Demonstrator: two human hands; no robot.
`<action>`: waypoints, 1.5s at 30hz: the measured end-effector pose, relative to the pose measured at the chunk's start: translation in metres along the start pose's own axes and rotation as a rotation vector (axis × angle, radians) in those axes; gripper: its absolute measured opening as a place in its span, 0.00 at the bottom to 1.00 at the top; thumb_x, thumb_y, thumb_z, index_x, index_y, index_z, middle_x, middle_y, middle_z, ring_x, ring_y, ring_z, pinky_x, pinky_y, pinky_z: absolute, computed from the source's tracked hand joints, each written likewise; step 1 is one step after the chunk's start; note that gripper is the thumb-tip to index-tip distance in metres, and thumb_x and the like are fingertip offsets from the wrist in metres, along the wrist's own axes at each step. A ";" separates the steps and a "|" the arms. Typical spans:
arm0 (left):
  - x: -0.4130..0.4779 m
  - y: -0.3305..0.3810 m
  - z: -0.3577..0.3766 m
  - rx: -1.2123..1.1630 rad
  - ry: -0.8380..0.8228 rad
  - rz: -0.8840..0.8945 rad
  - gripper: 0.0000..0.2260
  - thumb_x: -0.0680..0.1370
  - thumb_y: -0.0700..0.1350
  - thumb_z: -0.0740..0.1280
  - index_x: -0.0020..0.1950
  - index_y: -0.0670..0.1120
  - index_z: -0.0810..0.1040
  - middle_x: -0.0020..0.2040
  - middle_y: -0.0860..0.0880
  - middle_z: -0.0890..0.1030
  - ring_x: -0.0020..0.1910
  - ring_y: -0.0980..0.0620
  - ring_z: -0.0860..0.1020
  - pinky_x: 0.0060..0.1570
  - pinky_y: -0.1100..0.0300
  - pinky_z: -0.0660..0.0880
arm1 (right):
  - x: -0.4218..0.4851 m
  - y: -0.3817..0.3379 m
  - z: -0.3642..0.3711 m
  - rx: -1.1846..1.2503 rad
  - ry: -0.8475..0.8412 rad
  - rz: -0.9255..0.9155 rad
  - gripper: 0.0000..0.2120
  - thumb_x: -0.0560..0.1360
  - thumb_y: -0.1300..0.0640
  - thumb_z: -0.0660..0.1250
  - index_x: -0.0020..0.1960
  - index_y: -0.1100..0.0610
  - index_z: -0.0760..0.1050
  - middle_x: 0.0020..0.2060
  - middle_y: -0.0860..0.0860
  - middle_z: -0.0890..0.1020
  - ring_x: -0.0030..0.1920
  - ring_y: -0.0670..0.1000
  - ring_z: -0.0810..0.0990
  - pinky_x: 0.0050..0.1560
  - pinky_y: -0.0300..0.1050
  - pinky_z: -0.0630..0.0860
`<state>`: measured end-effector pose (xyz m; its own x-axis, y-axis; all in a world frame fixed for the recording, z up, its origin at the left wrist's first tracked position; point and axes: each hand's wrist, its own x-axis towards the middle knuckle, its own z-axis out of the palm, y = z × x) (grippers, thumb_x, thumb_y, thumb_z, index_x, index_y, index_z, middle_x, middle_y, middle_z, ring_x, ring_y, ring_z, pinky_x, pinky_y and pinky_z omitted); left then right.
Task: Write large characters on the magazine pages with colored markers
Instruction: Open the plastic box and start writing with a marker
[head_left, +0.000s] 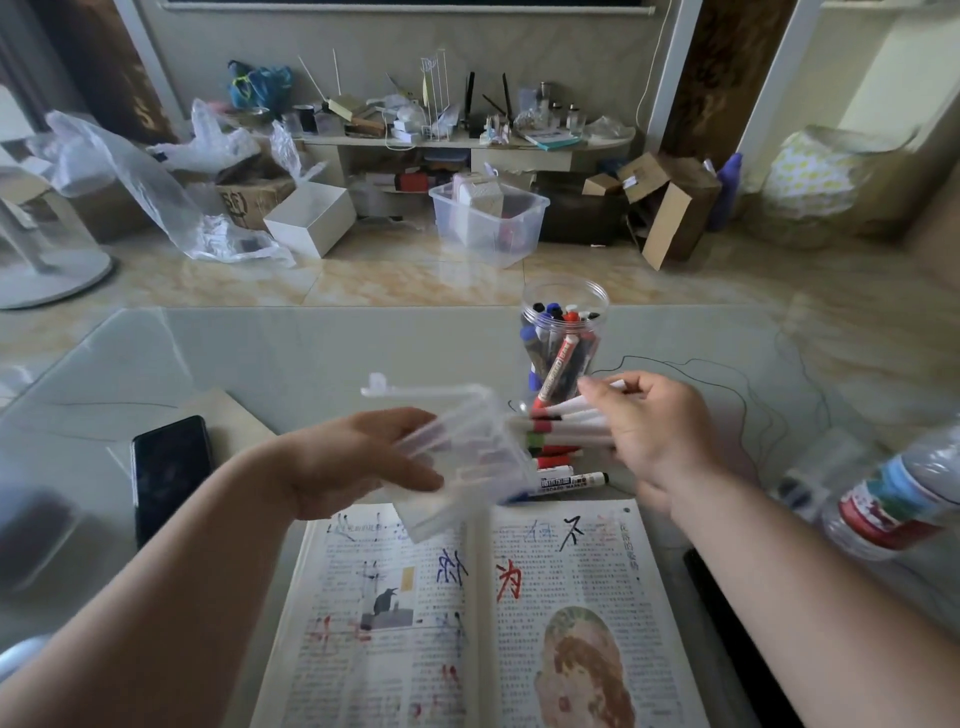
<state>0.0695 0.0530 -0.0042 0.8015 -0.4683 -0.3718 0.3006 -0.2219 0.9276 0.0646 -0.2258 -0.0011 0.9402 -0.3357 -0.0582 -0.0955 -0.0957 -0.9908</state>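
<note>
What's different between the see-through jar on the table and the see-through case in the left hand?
The jar is round and stands upright on the table; the case is boxy and tilted, held by the left hand. The jar is sharp and packed with standing markers; the case is motion-blurred, its contents unclear. Both are clear plastic.

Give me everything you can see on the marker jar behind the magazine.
The jar is clear plastic, round, with a ribbed open mouth and no lid visible. It stands upright on the glass table beyond the open magazine, packed with markers capped blue, black and red. The right hand, gripping a bundle of markers, is just in front of it; whether they touch is unclear.
</note>
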 end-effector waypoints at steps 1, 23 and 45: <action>0.001 -0.005 -0.005 -0.114 0.041 0.024 0.37 0.54 0.42 0.82 0.63 0.38 0.78 0.53 0.46 0.83 0.53 0.52 0.82 0.53 0.61 0.79 | 0.007 0.003 -0.005 0.019 0.034 0.041 0.10 0.74 0.56 0.76 0.38 0.56 0.77 0.29 0.51 0.79 0.27 0.48 0.76 0.24 0.38 0.71; 0.044 -0.069 -0.041 0.146 0.781 -0.047 0.16 0.70 0.32 0.67 0.54 0.46 0.81 0.43 0.41 0.82 0.36 0.48 0.76 0.29 0.63 0.71 | 0.021 0.086 -0.003 -0.118 -0.127 0.445 0.10 0.75 0.57 0.75 0.40 0.60 0.78 0.30 0.54 0.76 0.26 0.52 0.72 0.30 0.46 0.68; 0.019 -0.060 0.087 1.232 0.259 -0.022 0.38 0.69 0.69 0.71 0.74 0.57 0.65 0.71 0.53 0.66 0.71 0.49 0.63 0.70 0.50 0.63 | 0.002 0.063 -0.015 -0.599 -0.420 0.225 0.29 0.64 0.59 0.82 0.60 0.53 0.72 0.46 0.46 0.81 0.45 0.45 0.79 0.43 0.36 0.76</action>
<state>0.0218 -0.0165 -0.0705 0.9221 -0.3044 -0.2390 -0.2542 -0.9420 0.2190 0.0553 -0.2464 -0.0615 0.9111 -0.0342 -0.4108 -0.3476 -0.5993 -0.7211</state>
